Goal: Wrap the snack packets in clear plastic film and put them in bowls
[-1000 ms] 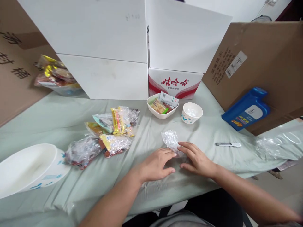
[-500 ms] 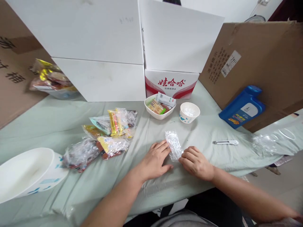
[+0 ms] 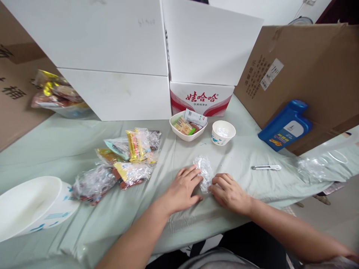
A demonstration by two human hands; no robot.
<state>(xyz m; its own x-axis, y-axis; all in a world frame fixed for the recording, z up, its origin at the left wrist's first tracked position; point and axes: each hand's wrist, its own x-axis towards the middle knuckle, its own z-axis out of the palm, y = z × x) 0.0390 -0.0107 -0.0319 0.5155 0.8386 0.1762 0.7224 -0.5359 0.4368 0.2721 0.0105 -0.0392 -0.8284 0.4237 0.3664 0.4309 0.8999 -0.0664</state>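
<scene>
A small clear crinkled plastic bag [image 3: 204,171] lies on the pale green tablecloth [image 3: 70,145], just in front of me. My left hand [image 3: 183,188] rests palm down at its left side, fingers stretched out and touching the bag. My right hand [image 3: 228,191] sits at its right side with fingers curled, their tips pinching the bag's lower edge. What is inside the bag cannot be made out.
A pile of wrapped snacks [image 3: 126,158] lies left of my hands. Behind are a white bowl of packets [image 3: 187,127], a paper cup [image 3: 223,132], white boxes [image 3: 117,56] and a cardboard box [image 3: 303,74]. A blue jug [image 3: 284,125], a small knife [image 3: 266,167] and a white tub [image 3: 30,205] also stand here.
Both hands have shifted slightly left and closed in on the bag. The bag has been gathered up shorter between them. My right hand's fingers have curled.
</scene>
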